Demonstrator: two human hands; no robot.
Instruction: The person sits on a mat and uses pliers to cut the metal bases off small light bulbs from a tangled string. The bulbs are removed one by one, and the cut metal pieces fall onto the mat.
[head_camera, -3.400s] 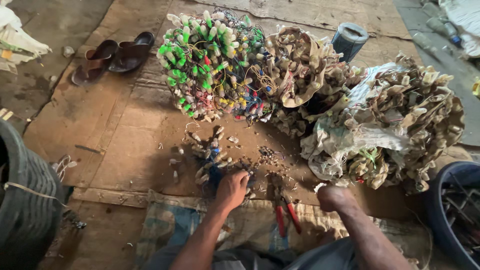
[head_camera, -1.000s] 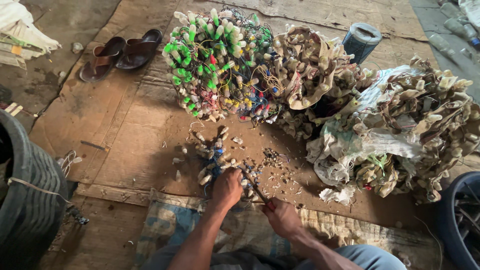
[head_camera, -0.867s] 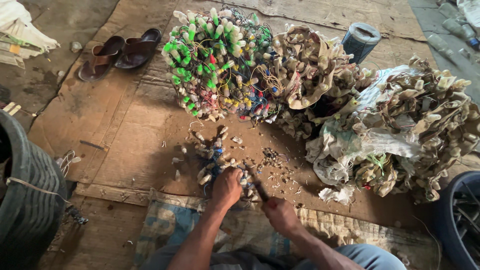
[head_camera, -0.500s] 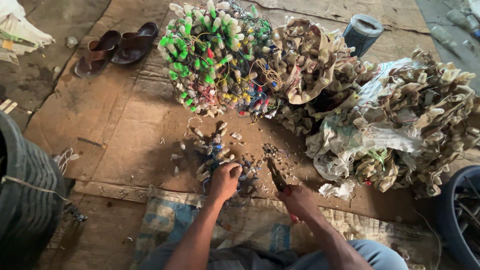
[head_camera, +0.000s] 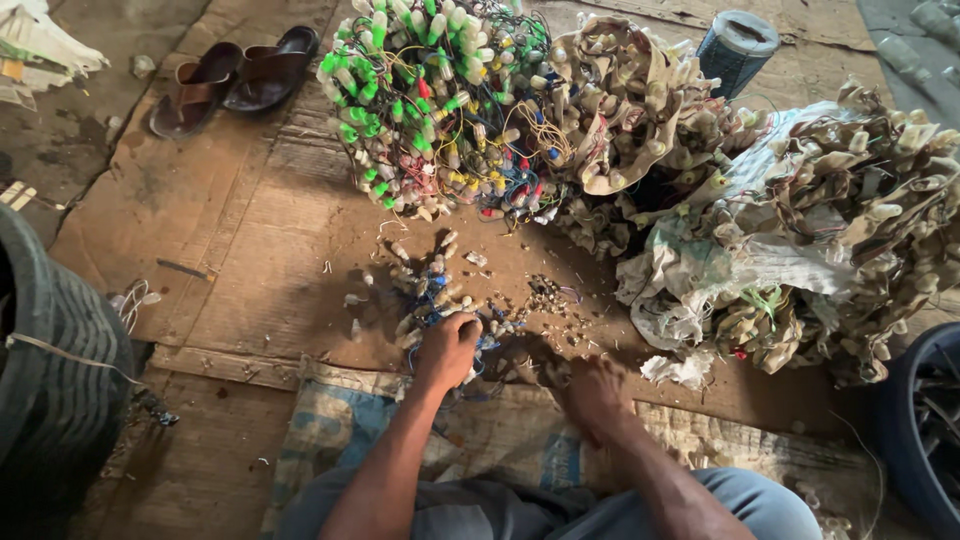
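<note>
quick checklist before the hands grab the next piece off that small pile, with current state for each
1. Left hand on the small pile of bulb pieces: ok.
2. Left hand's grip closed on a piece: cannot tell.
3. Right hand empty: cannot tell, it is blurred.
4. Cutting tool in sight: not ok, none visible.
5. Green-capped bundle apart from the small pile: ok.
6. Cardboard sheet lies flat under the pile: ok.

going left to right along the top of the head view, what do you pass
pair of brown sandals → tangle of green-capped bulbs and coloured wires → heap of dusty tan bulb holders → dark cylinder standing upright → big heap of pale holders and sacking
</note>
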